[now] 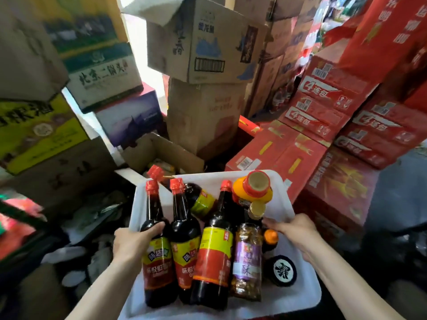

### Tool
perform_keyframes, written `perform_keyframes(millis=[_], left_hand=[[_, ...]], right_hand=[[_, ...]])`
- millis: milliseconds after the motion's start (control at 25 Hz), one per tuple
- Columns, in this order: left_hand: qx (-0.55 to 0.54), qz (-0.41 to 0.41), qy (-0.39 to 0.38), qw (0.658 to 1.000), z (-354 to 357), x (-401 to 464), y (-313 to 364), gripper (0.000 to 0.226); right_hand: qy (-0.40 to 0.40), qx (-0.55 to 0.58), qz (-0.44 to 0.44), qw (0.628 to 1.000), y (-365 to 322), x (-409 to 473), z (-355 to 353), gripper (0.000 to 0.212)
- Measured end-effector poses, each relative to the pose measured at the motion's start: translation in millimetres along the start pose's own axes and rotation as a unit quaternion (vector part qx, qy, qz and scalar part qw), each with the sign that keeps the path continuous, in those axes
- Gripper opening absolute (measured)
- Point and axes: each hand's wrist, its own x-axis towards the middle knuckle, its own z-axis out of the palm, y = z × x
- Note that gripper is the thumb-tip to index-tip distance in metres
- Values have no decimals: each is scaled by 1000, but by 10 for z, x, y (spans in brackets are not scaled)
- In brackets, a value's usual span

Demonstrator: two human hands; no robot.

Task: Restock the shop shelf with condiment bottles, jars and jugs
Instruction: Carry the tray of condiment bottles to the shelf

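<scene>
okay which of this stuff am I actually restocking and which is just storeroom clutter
For the job:
white tub, gripped by left hand and right hand
dark sauce bottles
purple-label jar
orange jug

Just lying about:
red cartons
brown cardboard boxes
yellow-green box

A shop stockroom, stacked cartons point(205, 42) all around

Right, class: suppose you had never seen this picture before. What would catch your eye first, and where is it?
First, the white tub at bottom centre, packed with dark sauce bottles, a jar of nuts and an orange-shouldered jug. The left hand curls round the leftmost bottle at the tub's left edge; the right hand holds its right rim. Red cartons stack up on the right.
</scene>
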Motion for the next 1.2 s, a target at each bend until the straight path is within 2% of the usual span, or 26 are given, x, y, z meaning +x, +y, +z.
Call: perform_keyframes(millis=[40, 120, 240, 320, 400, 480, 560, 640, 720, 800, 920, 1000, 1120, 1200], left_hand=[[-3, -13, 11, 1000, -191, -4, -157, 71], [-20, -49, 26, 998, -543, -15, -440, 67], [-52, -87, 52, 993, -1184, 27, -900, 73], [-81, -110, 74, 988, -1657, 87, -1265, 69], [-113, -132, 89, 981, -2193, 138, -1653, 74], [-137, -151, 102, 974, -2666, 197, -2032, 86], [-165, -173, 128, 962, -3257, 252, -2453, 96], [-187, -186, 166, 950, -3827, 277, -2857, 104], [-201, -204, 208, 935, -4338, 250, -3260, 111], [-217, -227, 242, 918, -4695, 236, -3653, 119], [-282, -286, 307, 863, -5163, 118, -4396, 127], [-328, -318, 343, 821, -5416, -88, -4596, 123], [-397, -348, 381, 759, -5769, -409, -4715, 99], [-436, -364, 401, 719, -5978, -512, -4825, 84]], right_hand=[[-18, -11, -7, 1000, 0, -76, 144, 112], [-49, -18, -13, 999, -54, -237, 439, 99], [-101, -58, -13, 993, -233, -562, 1032, 66], [-141, -80, -17, 987, -358, -813, 1491, 49], [-172, -113, -26, 978, -453, -1062, 2053, 55], [-190, -150, -30, 970, -513, -1248, 2553, 79], [-225, -182, -40, 956, -587, -1480, 3201, 92], [-267, -212, -63, 938, -735, -1876, 3858, 94], [-322, -249, -71, 911, -873, -2327, 4456, 82], [-357, -294, -82, 883, -1019, -2689, 4953, 82], [-399, -366, -129, 831, -1172, -3233, 5857, 94], [-416, -403, -186, 794, -1278, -3617, 6450, 104], [-450, -438, -236, 742, -1385, -4227, 7233, 114], [-472, -463, -242, 710, -1410, -4592, 7744, 105]])
